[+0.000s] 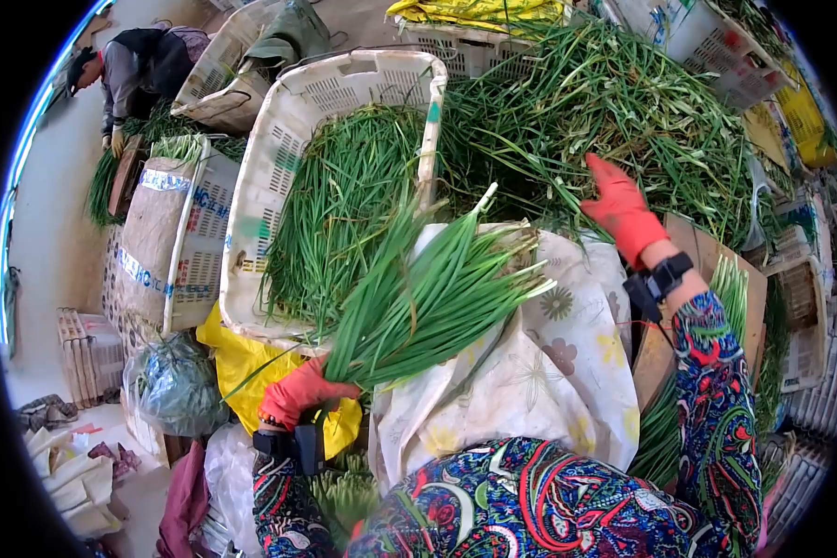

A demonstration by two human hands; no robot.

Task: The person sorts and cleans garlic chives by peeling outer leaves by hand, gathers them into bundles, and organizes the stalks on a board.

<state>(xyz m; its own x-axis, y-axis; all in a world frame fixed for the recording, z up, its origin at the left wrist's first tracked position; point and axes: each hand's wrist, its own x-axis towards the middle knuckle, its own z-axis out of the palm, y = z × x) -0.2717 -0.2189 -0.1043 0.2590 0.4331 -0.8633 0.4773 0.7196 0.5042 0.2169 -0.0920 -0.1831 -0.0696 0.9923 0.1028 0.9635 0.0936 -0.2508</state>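
My left hand (309,391), in a red glove, is closed round the lower part of a bunch of chives (437,298). The bunch lies slanting across the crate's corner and my lap, its pale stem ends pointing up and right. My right hand (618,209), also in a red glove, is held open with thumb and fingers apart, at the near edge of a large heap of loose chives (604,112). I see nothing in it. A flowered white cloth (558,363) covers my lap.
A white plastic crate (251,214) with loose chives stands ahead to the left. Right of my lap, a wooden board (693,244) leans beside more chives. A plastic bag of greens (174,383) sits at left. Farther left, another person (144,70) bends over greens.
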